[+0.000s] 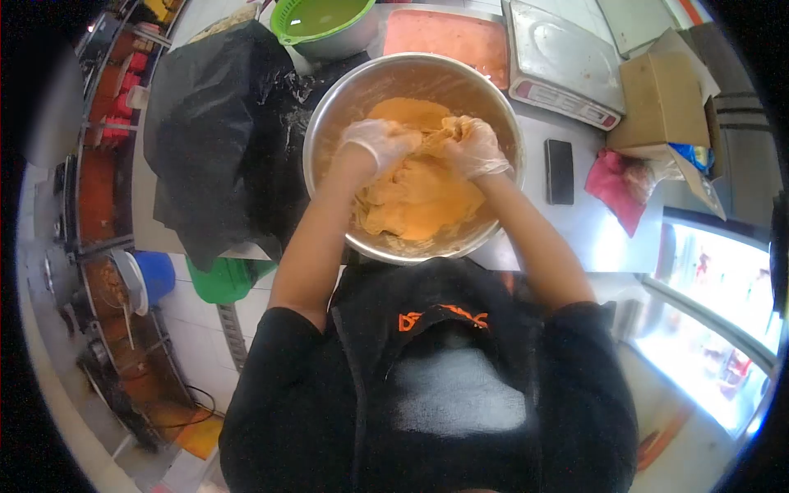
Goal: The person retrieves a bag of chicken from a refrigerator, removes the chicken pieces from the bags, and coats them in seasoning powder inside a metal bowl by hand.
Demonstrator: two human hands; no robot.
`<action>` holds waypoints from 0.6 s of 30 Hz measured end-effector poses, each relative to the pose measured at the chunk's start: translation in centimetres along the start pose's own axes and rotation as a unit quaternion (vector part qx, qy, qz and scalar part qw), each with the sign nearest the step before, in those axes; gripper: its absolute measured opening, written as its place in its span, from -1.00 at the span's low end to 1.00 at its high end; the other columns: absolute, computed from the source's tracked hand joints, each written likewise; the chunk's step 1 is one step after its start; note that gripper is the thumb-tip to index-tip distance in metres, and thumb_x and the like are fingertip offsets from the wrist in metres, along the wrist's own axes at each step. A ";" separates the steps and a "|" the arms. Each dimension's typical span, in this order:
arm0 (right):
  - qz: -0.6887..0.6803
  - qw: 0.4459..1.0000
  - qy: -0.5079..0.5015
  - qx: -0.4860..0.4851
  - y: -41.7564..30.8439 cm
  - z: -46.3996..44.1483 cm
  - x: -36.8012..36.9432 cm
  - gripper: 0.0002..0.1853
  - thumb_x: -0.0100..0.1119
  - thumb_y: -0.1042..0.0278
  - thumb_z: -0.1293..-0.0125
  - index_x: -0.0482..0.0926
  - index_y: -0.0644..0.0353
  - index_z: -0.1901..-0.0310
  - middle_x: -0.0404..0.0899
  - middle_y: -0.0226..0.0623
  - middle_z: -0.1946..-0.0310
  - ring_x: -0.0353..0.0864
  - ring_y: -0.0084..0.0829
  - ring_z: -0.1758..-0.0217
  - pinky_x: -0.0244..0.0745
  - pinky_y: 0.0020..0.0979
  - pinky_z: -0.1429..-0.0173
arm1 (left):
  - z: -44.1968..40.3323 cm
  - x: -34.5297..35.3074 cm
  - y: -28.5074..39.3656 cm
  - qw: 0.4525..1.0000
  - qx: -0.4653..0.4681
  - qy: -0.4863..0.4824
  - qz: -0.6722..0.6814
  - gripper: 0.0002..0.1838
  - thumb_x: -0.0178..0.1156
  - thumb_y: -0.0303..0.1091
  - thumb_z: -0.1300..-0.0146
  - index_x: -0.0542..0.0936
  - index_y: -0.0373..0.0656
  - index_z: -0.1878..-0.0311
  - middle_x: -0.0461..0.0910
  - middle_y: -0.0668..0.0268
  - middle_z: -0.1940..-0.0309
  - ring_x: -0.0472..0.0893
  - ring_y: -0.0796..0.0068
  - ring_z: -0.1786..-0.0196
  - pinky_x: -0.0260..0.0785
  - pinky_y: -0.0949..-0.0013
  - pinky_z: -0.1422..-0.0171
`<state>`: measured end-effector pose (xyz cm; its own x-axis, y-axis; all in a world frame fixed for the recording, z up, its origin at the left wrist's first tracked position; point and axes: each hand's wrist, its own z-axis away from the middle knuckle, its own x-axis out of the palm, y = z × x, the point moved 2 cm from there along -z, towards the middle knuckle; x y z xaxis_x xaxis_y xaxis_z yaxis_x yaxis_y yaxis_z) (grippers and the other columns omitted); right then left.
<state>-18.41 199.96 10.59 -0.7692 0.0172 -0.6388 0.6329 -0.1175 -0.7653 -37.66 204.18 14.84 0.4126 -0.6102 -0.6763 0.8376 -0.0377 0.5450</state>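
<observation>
A large steel mixing bowl (pixel 316 197) holds orange breading flour (pixel 440 209) and lumpy coated pieces (pixel 386 205), perhaps meat. Both my hands wear clear plastic gloves and are inside the bowl. At its left side, my left hand (pixel 380 141) has its fingers curled round a flour-covered piece. On the other side, my right hand (pixel 475 146) is closed on a crumbly coated piece of food (pixel 434 141), which lies between the two hands. The exact kind of food is hidden under the coating.
Behind the bowl are a green colander (pixel 283 25) in a tub, a tray of pinkish liquid (pixel 444 37) and a scale (pixel 567 62). A black plastic bag (pixel 214 131) lies left; a phone (pixel 560 172), pink cloth (pixel 616 189) and cardboard box (pixel 666 99) lie right.
</observation>
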 end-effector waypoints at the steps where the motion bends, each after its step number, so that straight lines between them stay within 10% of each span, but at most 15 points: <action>1: -0.055 0.998 0.032 -0.007 0.3 -0.1 -0.1 -0.81 0.20 0.37 -0.01 0.64 0.25 0.32 0.63 -0.02 0.40 0.64 -0.14 0.33 0.54 -0.26 0.14 | 0.9 -1.1 0.5 0.987 0.023 -0.007 -0.161 -0.55 0.19 0.04 -0.16 0.69 -0.13 0.09 0.66 0.04 0.14 0.65 0.11 0.07 0.47 0.19 -0.04; 11: -0.090 0.991 0.103 -0.008 0.8 0.0 -1.6 -0.80 0.22 0.31 -0.06 0.63 0.25 0.32 0.63 -0.07 0.44 0.62 -0.17 0.32 0.48 -0.27 0.14 | 3.2 0.6 -0.3 0.913 0.083 -0.169 -0.362 -0.61 0.09 -0.11 -0.25 0.65 -0.24 0.10 0.64 -0.01 0.10 0.64 0.07 0.04 0.48 0.15 -0.04; 14: -0.115 0.984 0.135 0.024 1.0 -0.1 -1.7 -0.85 0.25 0.33 -0.02 0.60 0.23 0.42 0.59 -0.06 0.51 0.57 -0.16 0.42 0.46 -0.25 0.24 | 0.6 0.1 -4.8 0.986 0.032 -0.065 -0.150 -0.71 0.15 -0.28 -0.12 0.67 -0.19 0.14 0.67 0.09 0.25 0.65 0.09 0.14 0.50 0.16 0.08; 16: -0.136 0.978 0.154 0.044 1.1 -0.2 -1.8 -0.85 0.25 0.33 -0.01 0.60 0.23 0.43 0.59 -0.07 0.52 0.57 -0.20 0.44 0.46 -0.27 0.24 | -0.5 0.4 -7.0 0.965 -0.105 -0.097 0.220 -0.71 0.00 -0.33 -0.28 0.63 -0.25 0.08 0.67 0.12 0.21 0.63 0.27 0.19 0.47 0.26 0.09; 18: -0.147 0.976 0.147 0.067 1.3 -0.2 -2.1 -0.86 0.25 0.34 0.01 0.58 0.23 0.45 0.59 -0.11 0.53 0.57 -0.26 0.43 0.45 -0.29 0.25 | -2.5 1.0 -8.7 0.973 -0.118 -0.083 0.178 -0.71 0.00 -0.39 -0.25 0.63 -0.18 0.04 0.65 0.24 0.27 0.60 0.38 0.21 0.46 0.33 0.07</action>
<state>-15.98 199.96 10.95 -0.8448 0.3521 -0.4030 0.3558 -0.1929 -0.9144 -43.65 205.92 8.17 0.6449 -0.6709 -0.3660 0.7190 0.3702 0.5882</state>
